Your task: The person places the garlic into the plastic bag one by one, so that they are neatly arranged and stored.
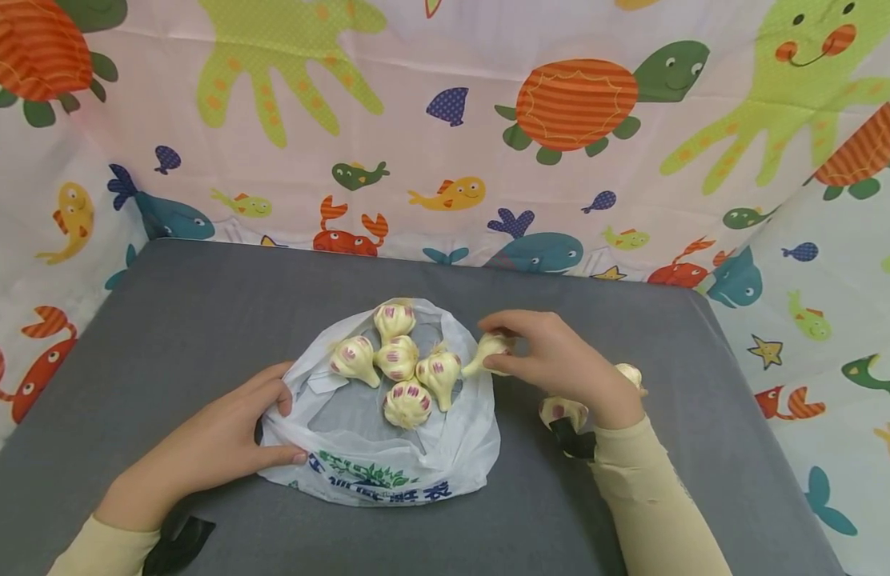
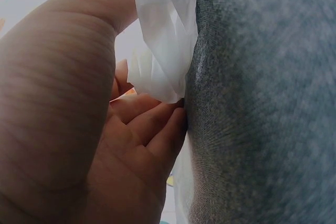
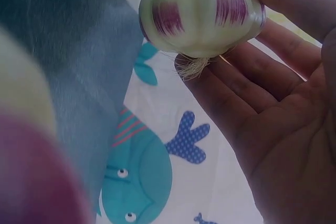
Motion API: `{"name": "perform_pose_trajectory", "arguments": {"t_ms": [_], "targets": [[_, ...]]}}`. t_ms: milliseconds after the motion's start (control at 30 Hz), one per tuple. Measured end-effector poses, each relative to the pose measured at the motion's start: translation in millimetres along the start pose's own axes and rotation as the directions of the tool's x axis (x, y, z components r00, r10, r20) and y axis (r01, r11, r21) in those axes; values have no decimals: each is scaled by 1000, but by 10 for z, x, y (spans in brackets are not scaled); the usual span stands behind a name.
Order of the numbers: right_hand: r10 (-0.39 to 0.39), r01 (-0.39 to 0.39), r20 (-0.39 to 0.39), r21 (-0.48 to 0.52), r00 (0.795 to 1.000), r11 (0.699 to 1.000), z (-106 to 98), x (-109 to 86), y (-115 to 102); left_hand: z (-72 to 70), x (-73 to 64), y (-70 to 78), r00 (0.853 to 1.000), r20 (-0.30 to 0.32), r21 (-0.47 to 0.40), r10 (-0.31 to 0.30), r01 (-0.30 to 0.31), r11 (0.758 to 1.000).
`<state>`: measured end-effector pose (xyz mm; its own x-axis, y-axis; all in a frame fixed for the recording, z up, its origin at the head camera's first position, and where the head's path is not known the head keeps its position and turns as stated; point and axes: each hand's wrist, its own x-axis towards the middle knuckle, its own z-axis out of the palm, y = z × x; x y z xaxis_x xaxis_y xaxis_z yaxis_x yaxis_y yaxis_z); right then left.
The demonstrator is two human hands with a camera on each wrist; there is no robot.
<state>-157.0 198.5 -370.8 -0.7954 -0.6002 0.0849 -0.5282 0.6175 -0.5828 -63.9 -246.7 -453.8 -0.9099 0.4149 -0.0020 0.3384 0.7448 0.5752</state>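
Observation:
A white plastic bag [image 1: 474, 448] with blue and green print lies spread open on the grey table, with several garlic bulbs [image 1: 407, 404] inside. At the bag's left edge my left hand [image 1: 229, 436] grips the rim, thumb toward the front and fingers on the far side. The left wrist view shows the crumpled bag plastic [image 2: 165, 40] between thumb and fingers. My right hand [image 1: 560, 356] pinches one garlic bulb [image 3: 205, 11] between thumb and fingertips, just over the bag's right edge. Its stem points left toward the bag.
Beneath and beside my right wrist, a garlic bulb [image 1: 563, 410] and another bulb [image 1: 630, 374] rest on the grey table [image 1: 222, 304], partly hidden by the arm. A curtain [image 1: 387, 144] printed with sea animals stands behind the table and along both sides.

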Motion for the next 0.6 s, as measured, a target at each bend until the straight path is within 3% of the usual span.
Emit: {"name": "perform_pose_trajectory", "arguments": {"t_ms": [600], "targets": [[-46,42,99,43,994,998,259,207,-119,-22,-8,17,1000,13,-10,-23,23,1000]]}}
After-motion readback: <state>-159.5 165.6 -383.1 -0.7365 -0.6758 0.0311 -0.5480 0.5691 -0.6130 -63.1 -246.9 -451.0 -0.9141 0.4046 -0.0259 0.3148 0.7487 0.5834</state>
